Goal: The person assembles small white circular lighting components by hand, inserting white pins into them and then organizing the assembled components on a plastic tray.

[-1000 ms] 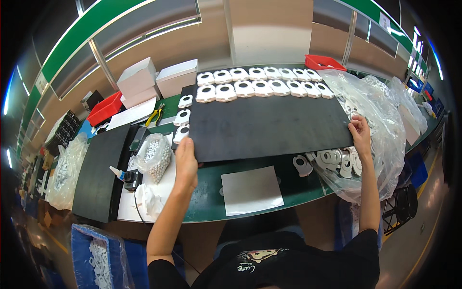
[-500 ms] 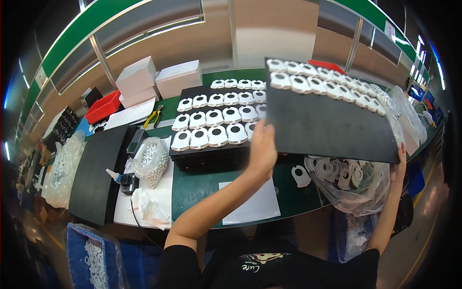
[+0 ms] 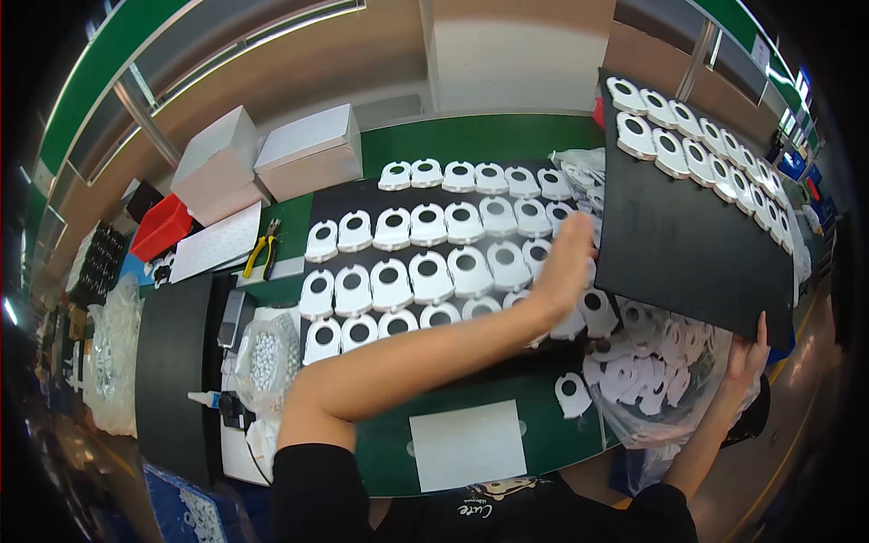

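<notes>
A black board (image 3: 692, 240) with two rows of white rounded plates (image 3: 697, 158), each with a round hole, is raised and tilted at the right. My right hand (image 3: 747, 356) grips its lower near corner, its fingers partly hidden beneath. Against the board's left edge is my left hand (image 3: 566, 267), closed on that edge and a little blurred, its fingertips partly hidden. Under my left forearm, several rows of the same white plates (image 3: 392, 226) lie on another black board (image 3: 362, 197) on the green table.
A clear bag of white plates (image 3: 634, 376) lies at the right, one loose plate (image 3: 572, 395) beside it. White paper (image 3: 468, 446) lies in front. Leftward are yellow-handled pliers (image 3: 262, 249), white boxes (image 3: 308, 154), a red bin (image 3: 161, 226), a bead bag (image 3: 267, 357) and stacked black boards (image 3: 172, 362).
The held board has moved right, away from the rows on the table, and tilted further. My left arm now reaches across those rows. The head view has shifted closer to the table.
</notes>
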The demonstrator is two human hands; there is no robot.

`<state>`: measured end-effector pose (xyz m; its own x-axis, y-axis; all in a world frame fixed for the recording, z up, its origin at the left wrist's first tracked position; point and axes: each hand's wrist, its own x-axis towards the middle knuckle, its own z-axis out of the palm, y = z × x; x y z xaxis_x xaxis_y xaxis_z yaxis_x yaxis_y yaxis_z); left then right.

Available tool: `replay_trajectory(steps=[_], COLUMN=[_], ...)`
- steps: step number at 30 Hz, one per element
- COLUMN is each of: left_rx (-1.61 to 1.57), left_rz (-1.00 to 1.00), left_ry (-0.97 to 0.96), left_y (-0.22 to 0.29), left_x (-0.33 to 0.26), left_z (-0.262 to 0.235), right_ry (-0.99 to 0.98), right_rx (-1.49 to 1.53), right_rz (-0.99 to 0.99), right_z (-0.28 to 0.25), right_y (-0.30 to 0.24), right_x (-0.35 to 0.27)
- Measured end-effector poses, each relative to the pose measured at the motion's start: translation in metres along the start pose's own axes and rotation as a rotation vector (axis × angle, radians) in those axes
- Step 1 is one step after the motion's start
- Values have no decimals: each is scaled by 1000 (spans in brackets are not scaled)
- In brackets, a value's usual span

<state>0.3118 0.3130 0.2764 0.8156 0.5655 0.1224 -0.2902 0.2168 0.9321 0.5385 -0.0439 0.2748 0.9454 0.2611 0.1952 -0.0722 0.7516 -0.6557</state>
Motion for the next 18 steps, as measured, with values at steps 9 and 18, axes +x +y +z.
replay_trajectory(steps=[9,18], left_rx=[1706,1311], left_rz=[383,-39], left_ry=[181,-269], left_y=[96,88], left_x=[370,423], left_z=[-355,-439], right_ry=[-68,436], right_rx=[65,-6], right_rz=[48,-112], right_z=[110,214], right_y=[76,205], right_x=[214,256])
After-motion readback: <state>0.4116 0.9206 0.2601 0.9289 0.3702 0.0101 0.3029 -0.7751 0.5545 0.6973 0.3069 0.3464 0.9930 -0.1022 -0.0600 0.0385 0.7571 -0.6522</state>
